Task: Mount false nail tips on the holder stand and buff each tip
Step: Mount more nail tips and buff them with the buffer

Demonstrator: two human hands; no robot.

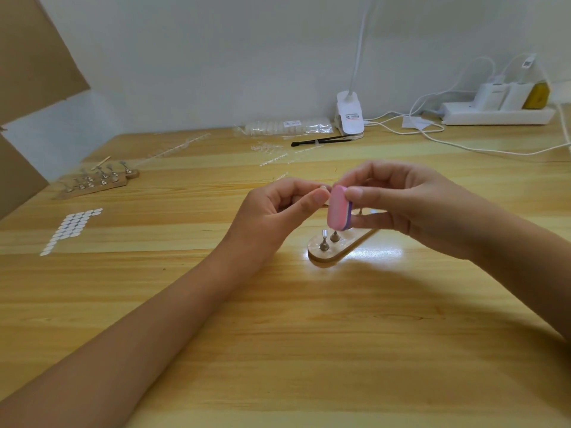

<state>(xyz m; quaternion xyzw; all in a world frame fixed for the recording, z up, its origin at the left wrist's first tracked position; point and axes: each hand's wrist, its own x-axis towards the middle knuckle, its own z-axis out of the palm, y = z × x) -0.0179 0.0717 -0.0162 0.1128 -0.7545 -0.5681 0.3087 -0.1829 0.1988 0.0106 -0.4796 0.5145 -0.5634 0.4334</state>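
On the pale wooden table [278, 335], a small oval wooden holder stand [327, 256] with short metal pegs lies just beneath both raised hands. The left hand [275, 211] pinches a tiny pale piece [323, 189], too small to identify, between thumb and forefinger, and the right hand [401, 205] grips a pink-and-purple oblong buffer block [338, 208] against it. Farther off are white oval stickers [72, 228], a second wooden peg stand [92, 183], bags of clear nail tips [284, 126] and a white clip lamp [349, 117].

nail tip [323, 188]: mostly hidden by left hand [278, 208] | holder stand [324, 254]: partly hidden
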